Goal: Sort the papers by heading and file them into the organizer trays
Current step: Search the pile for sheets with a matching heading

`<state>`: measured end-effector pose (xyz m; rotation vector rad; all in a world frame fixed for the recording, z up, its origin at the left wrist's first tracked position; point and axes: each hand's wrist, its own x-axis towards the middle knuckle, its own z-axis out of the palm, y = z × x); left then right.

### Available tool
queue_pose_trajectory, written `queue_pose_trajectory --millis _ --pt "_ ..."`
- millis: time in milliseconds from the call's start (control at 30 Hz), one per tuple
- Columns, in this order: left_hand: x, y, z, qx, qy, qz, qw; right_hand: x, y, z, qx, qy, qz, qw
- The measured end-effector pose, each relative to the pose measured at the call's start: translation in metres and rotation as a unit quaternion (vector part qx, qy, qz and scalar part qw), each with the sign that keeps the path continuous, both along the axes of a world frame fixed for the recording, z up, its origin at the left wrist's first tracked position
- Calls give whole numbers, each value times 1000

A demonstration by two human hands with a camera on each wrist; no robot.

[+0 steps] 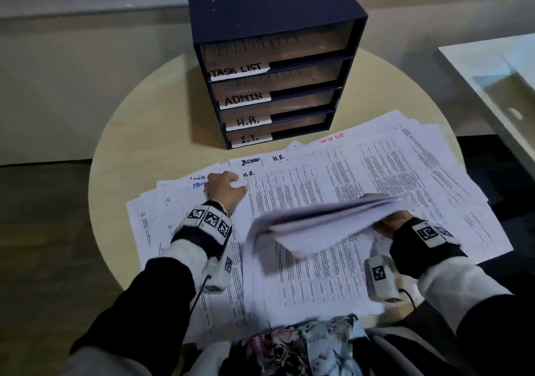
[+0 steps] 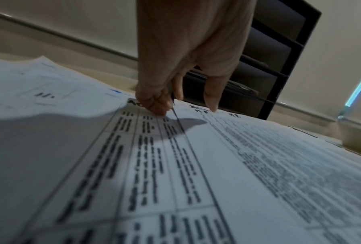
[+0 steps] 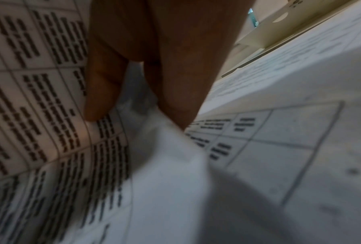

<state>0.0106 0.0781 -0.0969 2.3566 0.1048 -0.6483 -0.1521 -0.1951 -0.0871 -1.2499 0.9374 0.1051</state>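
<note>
bare table (image 1: 162, 132) left of organizer (image 1: 275, 66); papers (image 1: 376, 173) in front

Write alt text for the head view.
The right hand holds a lifted sheaf of papers while the left hand presses on printed sheets spread over a round table; behind stands a dark organizer labelled TASK LIST, ADMIN, H.R., I.T.
</note>
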Motion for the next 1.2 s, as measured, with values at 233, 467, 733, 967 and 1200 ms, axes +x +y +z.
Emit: queue_pose_trajectory --millis 233,467,733,967,1200 --pt "0 -4 6 -165 23 78 983 0 7 10 103 -88 113 984" --pt "-18 -16 30 -247 -13 -33 968 1 12 14 37 -68 116 990" --pt "-25 -26 78 -416 81 -1 906 16 12 24 -60 -135 -9 989" --pt "-38 -48 101 -317 -200 97 922 44 29 99 -215 -338 -54 915" --pt "-43 -50 174 -429 -371 68 820 46 39 172 -325 -501 -117 794"
